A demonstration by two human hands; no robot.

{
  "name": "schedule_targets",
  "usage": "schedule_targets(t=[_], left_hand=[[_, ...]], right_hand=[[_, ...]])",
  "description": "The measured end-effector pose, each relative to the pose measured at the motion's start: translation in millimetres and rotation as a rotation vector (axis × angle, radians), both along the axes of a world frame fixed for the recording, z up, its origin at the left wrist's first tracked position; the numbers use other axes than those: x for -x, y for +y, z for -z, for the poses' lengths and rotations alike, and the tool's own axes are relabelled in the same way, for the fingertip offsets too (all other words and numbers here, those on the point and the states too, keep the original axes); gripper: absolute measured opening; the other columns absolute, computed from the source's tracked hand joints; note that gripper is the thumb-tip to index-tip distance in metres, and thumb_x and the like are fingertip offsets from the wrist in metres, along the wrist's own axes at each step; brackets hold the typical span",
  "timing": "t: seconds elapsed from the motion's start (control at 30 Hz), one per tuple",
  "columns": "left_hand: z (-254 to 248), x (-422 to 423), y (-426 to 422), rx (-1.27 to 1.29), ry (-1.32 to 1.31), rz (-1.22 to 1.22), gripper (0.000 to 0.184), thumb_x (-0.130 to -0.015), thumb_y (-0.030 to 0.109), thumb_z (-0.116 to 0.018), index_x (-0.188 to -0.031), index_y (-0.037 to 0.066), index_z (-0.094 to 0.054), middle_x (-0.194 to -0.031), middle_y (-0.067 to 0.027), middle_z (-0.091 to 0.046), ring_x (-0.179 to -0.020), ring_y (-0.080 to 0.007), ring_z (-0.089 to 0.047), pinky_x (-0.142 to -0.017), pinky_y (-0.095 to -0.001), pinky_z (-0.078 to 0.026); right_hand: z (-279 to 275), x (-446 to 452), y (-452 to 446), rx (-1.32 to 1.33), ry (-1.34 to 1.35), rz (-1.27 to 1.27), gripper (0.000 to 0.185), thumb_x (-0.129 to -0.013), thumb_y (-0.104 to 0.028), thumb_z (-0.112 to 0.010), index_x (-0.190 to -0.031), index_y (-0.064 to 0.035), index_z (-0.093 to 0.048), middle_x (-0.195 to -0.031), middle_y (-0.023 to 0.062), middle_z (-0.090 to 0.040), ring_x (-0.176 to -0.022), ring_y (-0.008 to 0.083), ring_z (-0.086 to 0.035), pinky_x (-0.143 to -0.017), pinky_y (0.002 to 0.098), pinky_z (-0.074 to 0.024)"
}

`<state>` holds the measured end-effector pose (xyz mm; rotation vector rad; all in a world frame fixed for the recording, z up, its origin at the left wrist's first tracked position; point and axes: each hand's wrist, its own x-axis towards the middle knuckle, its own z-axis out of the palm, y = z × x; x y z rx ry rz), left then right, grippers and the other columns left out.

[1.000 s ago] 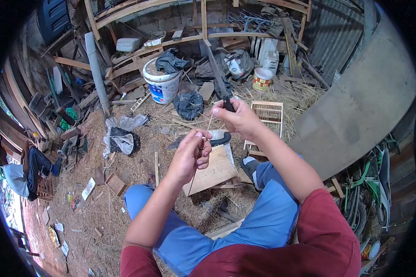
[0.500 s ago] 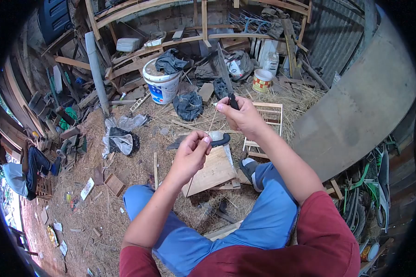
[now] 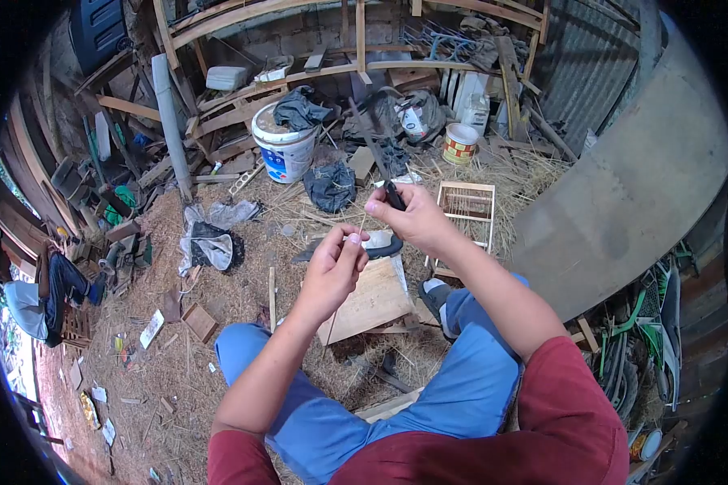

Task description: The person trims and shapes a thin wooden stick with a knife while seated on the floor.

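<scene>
My right hand [image 3: 416, 218] is closed around the black handle of a long-bladed knife [image 3: 370, 139], whose blade points away from me and leans left. Pinched in my left hand [image 3: 332, 267] is a thin wooden stick [image 3: 331, 330], which runs down past the wrist. Its upper end reaches my right thumb and fingers, close by the knife handle; whether the blade touches it I cannot tell. Below my hands lies a pale wooden board [image 3: 374, 295]. A black curved object [image 3: 391, 247] rests at the board's far edge, partly hidden by my left hand.
A slatted wooden frame [image 3: 467, 189] stands beyond my right forearm. Farther back are a white bucket [image 3: 285, 149] and a smaller tub [image 3: 459, 144]. A large curved sheet [image 3: 623, 194] leans at right. Another person [image 3: 36, 303] sits far left. Straw and scraps litter the ground.
My right hand has come down and left, nearer my left hand, and the knife blade has tipped to the left. My left hand has barely moved.
</scene>
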<state>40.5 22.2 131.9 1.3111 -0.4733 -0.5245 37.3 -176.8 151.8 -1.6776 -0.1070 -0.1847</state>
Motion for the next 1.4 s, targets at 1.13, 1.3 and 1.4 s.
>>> schedule_targets(t=[1.13,1.3,1.4], left_hand=[[2,5,9,-0.234,-0.614,-0.554,0.048,-0.109,0.033,-0.05,-0.077,-0.003,-0.055,-0.063,-0.0064,-0.047,-0.06,-0.0129,-0.042,-0.055,-0.0364,-0.037],[8,2,6,-0.128,-0.545,-0.598,0.047,-0.107,0.032,-0.055,-0.075,-0.002,-0.055,-0.06,-0.0014,-0.041,-0.06,-0.0074,-0.035,-0.052,-0.0323,-0.031],[9,1,5,-0.106,-0.515,-0.604,0.045,-0.106,0.032,-0.057,-0.077,-0.002,-0.056,-0.061,-0.0006,-0.041,-0.061,-0.0069,-0.035,-0.052,-0.0311,-0.031]], right_hand=[[-5,12,10,0.955,-0.67,0.135,0.043,-0.091,-0.039,-0.07,-0.07,-0.0056,-0.054,-0.064,0.012,-0.058,-0.058,0.0342,-0.061,-0.049,0.0433,-0.0432],[-3,11,11,1.005,-0.715,0.197,0.045,-0.092,-0.047,-0.067,-0.07,-0.009,-0.057,-0.06,0.009,-0.06,-0.054,0.0296,-0.063,-0.048,0.0409,-0.0459],[-1,10,12,1.028,-0.715,0.222,0.045,-0.091,-0.048,-0.067,-0.069,-0.0096,-0.057,-0.06,0.0085,-0.06,-0.053,0.029,-0.063,-0.046,0.041,-0.0457]])
